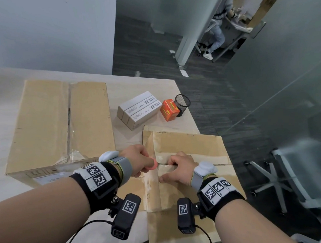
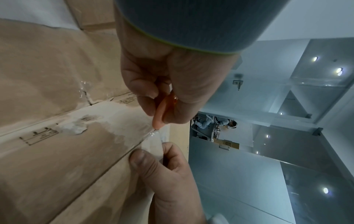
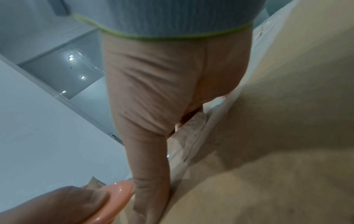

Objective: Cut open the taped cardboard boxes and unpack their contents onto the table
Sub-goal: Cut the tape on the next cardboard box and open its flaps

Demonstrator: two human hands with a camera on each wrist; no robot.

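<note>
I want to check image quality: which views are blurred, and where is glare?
Head view: sharp, wide-angle bending at edges. Left wrist view: left hand and orange cutter fairly sharp, glare on the tape. Right wrist view: soft, right hand blurred.

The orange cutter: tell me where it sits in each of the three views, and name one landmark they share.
Head: the orange cutter sits low at centre, gripped in the left hand at the small box's taped seam.
Left wrist: centre, pinched in the fingers, tip on the tape.
Right wrist: bottom left, blurred, beside the right thumb.
Shared landmark: the taped seam.
</note>
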